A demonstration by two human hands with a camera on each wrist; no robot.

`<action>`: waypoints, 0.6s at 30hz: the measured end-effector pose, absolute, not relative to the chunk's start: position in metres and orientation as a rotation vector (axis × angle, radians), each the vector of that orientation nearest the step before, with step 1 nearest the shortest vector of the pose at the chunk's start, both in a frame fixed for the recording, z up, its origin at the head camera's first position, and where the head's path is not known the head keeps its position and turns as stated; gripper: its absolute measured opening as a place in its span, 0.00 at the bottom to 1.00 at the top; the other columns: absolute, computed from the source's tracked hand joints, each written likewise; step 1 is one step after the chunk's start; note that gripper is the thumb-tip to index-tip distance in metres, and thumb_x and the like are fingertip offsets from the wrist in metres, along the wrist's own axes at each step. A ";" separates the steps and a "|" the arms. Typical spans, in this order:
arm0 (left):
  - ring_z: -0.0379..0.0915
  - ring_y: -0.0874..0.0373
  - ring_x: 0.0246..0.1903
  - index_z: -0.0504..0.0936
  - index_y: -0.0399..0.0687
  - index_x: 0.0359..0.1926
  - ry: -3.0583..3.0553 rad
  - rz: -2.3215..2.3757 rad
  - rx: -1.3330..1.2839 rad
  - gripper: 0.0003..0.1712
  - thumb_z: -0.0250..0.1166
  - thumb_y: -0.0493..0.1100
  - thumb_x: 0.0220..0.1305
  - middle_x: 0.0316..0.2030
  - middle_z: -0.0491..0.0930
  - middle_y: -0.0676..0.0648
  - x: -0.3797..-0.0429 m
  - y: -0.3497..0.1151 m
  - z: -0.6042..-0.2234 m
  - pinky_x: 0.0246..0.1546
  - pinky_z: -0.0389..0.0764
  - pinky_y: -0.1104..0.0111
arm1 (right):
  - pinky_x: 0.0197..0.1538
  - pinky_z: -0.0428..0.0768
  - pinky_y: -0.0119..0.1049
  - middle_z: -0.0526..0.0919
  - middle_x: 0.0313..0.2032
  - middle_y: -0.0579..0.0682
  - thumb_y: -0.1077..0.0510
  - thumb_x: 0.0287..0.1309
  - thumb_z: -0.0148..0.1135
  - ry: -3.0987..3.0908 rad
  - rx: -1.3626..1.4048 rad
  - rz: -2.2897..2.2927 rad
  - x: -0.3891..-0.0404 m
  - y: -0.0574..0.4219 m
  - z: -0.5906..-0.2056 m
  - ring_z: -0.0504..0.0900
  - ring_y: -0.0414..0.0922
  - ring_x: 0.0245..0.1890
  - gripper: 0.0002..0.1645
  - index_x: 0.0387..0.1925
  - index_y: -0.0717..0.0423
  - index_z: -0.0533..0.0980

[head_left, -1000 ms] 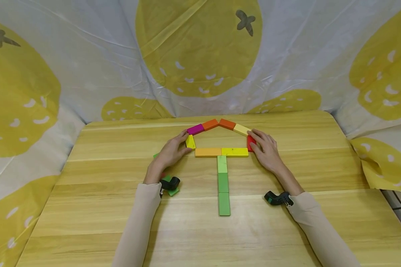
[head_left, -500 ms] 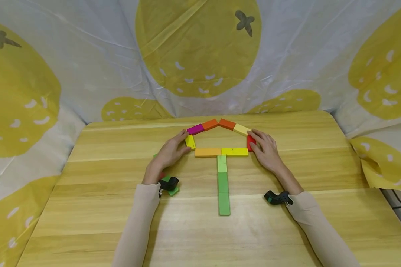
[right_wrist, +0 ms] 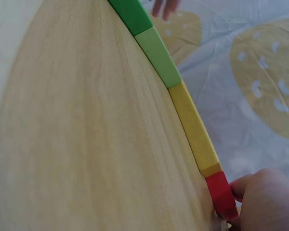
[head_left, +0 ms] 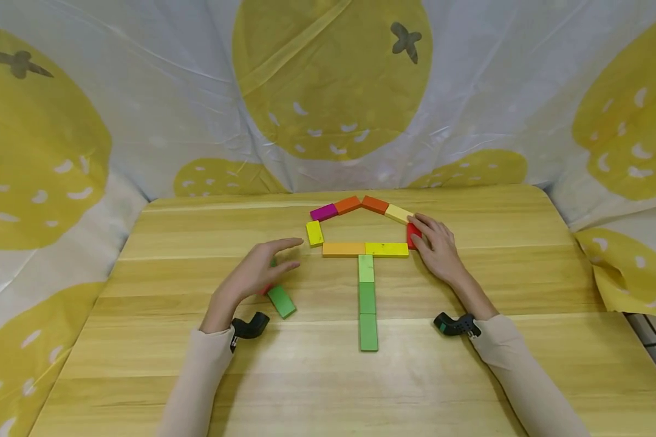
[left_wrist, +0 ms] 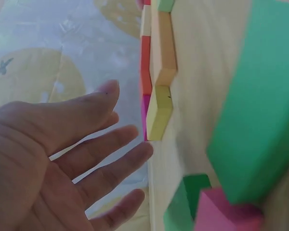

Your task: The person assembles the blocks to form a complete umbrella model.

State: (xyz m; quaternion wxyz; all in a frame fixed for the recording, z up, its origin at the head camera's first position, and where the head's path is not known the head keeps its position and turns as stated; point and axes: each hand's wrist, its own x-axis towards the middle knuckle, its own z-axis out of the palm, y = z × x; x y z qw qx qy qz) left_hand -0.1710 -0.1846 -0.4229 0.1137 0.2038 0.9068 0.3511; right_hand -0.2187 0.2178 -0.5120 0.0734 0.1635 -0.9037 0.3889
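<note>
Flat colored blocks form an umbrella-like outline on the table. My left hand (head_left: 251, 273) is spread open to the left of it, apart from the small yellow block (head_left: 314, 233). Beneath and beside that hand lie a green block (head_left: 281, 301) and a red block (head_left: 265, 289), partly covered; the left wrist view shows the green block (left_wrist: 255, 96) close up. My right hand (head_left: 439, 252) pinches the red block (head_left: 412, 235) at the outline's right side between thumb and fingers. In the right wrist view this red block (right_wrist: 222, 195) meets the end of a long yellow block (right_wrist: 195, 127).
A purple block (head_left: 324, 212), two orange blocks (head_left: 348, 205) and a cream block (head_left: 399, 213) make the peaked top. A light orange block (head_left: 343, 249) and a yellow one (head_left: 386, 249) form the crossbar. Green blocks (head_left: 367, 297) run down as a stem. Patterned cloth (head_left: 328, 170) hangs behind the table.
My left hand has let go of the small yellow block and drawn back left and toward me, uncovering more of the loose green block. The right hand stays at the red block.
</note>
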 end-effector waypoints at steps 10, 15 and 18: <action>0.76 0.42 0.66 0.81 0.38 0.64 2.653 0.978 0.778 0.29 0.75 0.38 0.62 0.63 0.82 0.41 -0.137 -0.212 -0.432 0.66 0.76 0.47 | 0.78 0.44 0.68 0.66 0.74 0.65 0.57 0.79 0.51 -2.721 0.495 1.177 -0.220 0.218 -0.513 0.61 0.65 0.75 0.27 0.74 0.60 0.69; 0.72 0.40 0.69 0.81 0.39 0.64 2.587 0.995 0.819 0.31 0.76 0.34 0.58 0.66 0.80 0.40 -0.130 -0.220 -0.439 0.66 0.75 0.47 | 0.78 0.43 0.68 0.66 0.75 0.65 0.57 0.79 0.51 -2.723 0.487 1.179 -0.220 0.218 -0.514 0.61 0.64 0.75 0.27 0.74 0.60 0.69; 0.71 0.38 0.69 0.83 0.39 0.62 2.565 1.012 0.823 0.30 0.76 0.31 0.58 0.66 0.79 0.40 -0.129 -0.221 -0.439 0.66 0.75 0.46 | 0.79 0.43 0.68 0.66 0.75 0.65 0.57 0.79 0.50 -2.724 0.486 1.180 -0.219 0.218 -0.513 0.61 0.64 0.75 0.27 0.74 0.60 0.68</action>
